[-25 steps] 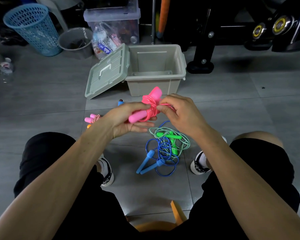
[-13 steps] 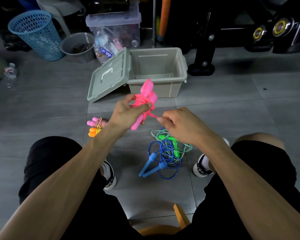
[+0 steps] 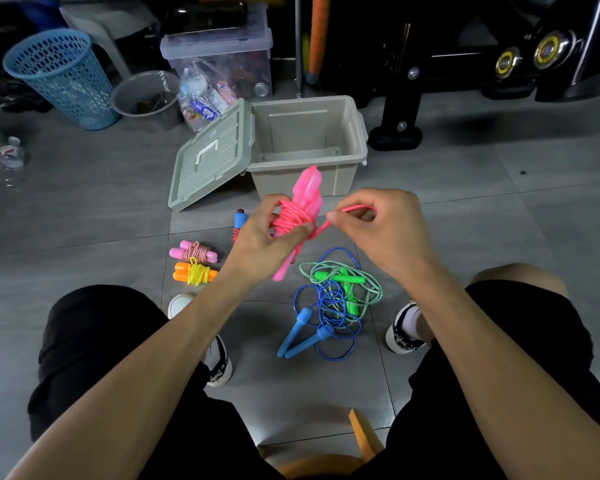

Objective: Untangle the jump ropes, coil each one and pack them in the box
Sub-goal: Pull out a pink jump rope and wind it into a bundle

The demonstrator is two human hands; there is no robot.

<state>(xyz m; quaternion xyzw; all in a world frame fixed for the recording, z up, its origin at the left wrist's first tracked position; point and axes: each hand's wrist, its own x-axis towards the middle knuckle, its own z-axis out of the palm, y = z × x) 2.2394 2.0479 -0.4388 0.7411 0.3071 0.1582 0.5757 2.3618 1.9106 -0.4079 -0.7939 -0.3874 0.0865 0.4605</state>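
Pink rope [image 3: 297, 220], mid-frame, is nearly wound: the left hand [image 3: 267, 237] grips its bundled handles while the right hand [image 3: 371, 223] pinches the last loop. Two coiled ropes [image 3: 194, 261] lie at left; the blue-green tangle [image 3: 336, 299] waits below; the box [image 3: 347, 161] above holds nothing yet.

We sit with both bare forearms reaching forward from the lower corners, converging over our knees. Our left hand [image 3: 271, 233] is raised in front of us, back of the hand toward the camera, its fingers [image 3: 274, 206] and thumb curled round the pink jump rope [image 3: 300, 216] bundle, gripping it at the middle. Our right hand [image 3: 378, 223] sits just beside it at about the same height, wrist bent, fingers curled inward, thumb and forefinger pinching the loose end of the pink cord. The two hands are close but apart, joined only by that strand.
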